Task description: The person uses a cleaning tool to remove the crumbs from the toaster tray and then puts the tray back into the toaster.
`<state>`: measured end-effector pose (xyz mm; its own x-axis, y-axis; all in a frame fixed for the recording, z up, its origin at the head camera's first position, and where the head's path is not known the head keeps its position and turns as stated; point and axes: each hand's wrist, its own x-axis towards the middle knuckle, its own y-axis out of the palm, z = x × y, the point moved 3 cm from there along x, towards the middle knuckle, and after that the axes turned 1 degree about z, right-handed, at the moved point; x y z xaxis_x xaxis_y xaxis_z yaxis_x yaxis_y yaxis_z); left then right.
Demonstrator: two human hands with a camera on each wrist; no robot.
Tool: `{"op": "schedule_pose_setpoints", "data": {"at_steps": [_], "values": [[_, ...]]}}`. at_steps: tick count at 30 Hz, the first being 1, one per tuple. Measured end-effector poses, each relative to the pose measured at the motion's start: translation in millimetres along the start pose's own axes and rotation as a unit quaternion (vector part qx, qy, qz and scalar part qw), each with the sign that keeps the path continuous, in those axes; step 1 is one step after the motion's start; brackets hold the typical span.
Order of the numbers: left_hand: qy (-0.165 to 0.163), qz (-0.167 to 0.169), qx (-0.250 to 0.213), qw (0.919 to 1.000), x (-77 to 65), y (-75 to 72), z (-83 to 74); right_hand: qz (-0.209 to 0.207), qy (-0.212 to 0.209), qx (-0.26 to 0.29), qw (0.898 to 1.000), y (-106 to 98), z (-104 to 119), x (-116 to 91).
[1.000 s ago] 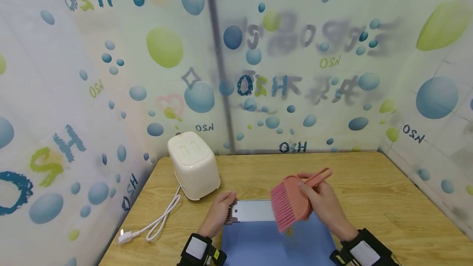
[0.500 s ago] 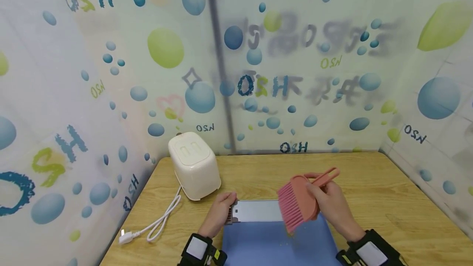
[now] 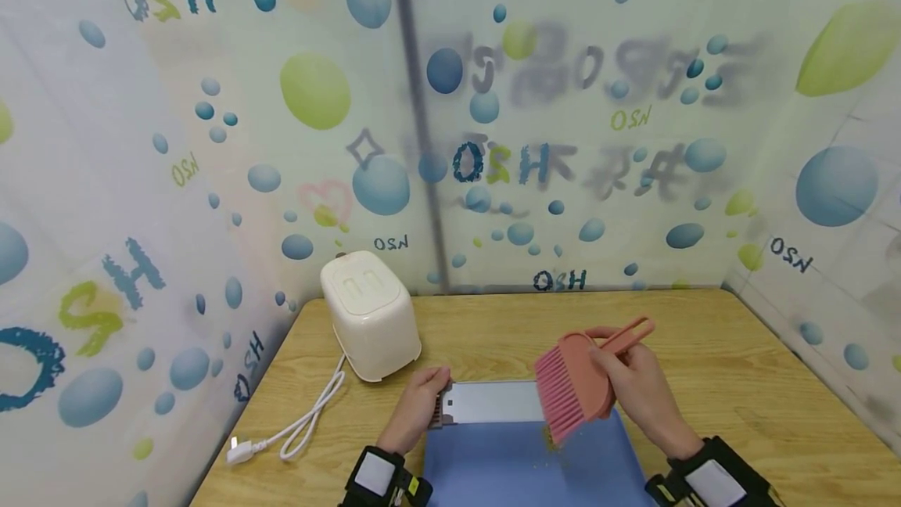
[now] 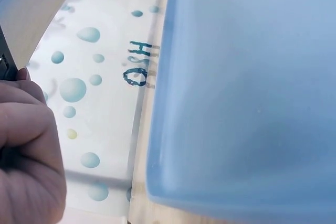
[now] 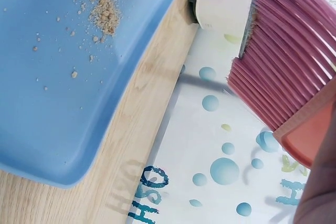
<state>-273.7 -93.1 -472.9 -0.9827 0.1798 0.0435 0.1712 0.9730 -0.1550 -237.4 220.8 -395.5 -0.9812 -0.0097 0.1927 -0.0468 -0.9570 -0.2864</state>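
Observation:
My left hand [image 3: 415, 407] grips the end of a flat silver toaster crumb tray [image 3: 486, 402], raised over the back part of a blue tray [image 3: 479, 464]. In my right hand [image 3: 642, 391] is a pink brush [image 3: 580, 378], held near the base of its handle, with the handle pointing up and right. The bristles [image 5: 286, 51] overlap the crumb tray's right part, and crumbs cling along its edge in the right wrist view. Below, a small heap of crumbs [image 5: 106, 15] lies in the blue tray, with loose bits scattered round it.
A cream toaster [image 3: 369, 315] stands at the back left of the wooden table [image 3: 739, 382]. Its white cord [image 3: 310, 417] and plug [image 3: 241, 451] lie to the left of my left hand. Behind the table hangs a patterned curtain [image 3: 563, 241].
The brush and my right hand have moved rightward along the crumb tray, mostly in the first half second, then slightly more. My left hand and the crumb tray stay put.

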Motion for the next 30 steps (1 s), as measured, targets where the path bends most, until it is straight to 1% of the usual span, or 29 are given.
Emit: {"op": "schedule_pose_setpoints", "data": {"at_steps": [4,9,13,17,21,23,25,28,30], "values": [[-0.001,0.001,0.008,1.0,-0.4,-0.4,0.0,0.0,-0.002,0.006,1.0,-1.1,-0.4,-0.8],[-0.002,0.003,0.003,1.0,-1.9,-0.8,-0.2,-0.004,0.002,0.018,1.0,-2.6,-0.6,-0.8],[0.001,-0.004,0.005,1.0,-2.0,-2.0,0.4,-0.005,0.002,0.036,0.999,-3.7,2.6,1.9],[0.002,-0.005,0.01,0.9999,-1.5,-2.7,-0.5,-0.003,-0.014,0.039,0.999,-4.6,10.4,5.3],[0.003,-0.001,0.009,1.0,-1.9,-2.3,-2.1,-0.002,-0.041,0.041,0.998,-3.4,21.8,8.3],[0.002,0.0,0.009,1.0,-1.9,-2.0,-1.8,0.008,-0.059,0.047,0.997,-0.9,28.7,9.8],[0.001,0.0,0.009,1.0,-1.6,-1.7,-1.2,0.026,-0.078,0.059,0.995,3.2,36.2,11.5],[0.001,0.001,0.011,0.9999,-0.7,-1.0,-0.9,0.068,-0.105,0.083,0.989,11.4,46.6,14.3],[0.003,0.0,0.013,0.9999,-0.3,-0.4,-2.0,0.095,-0.117,0.095,0.984,17.2,51.9,15.9]]}}
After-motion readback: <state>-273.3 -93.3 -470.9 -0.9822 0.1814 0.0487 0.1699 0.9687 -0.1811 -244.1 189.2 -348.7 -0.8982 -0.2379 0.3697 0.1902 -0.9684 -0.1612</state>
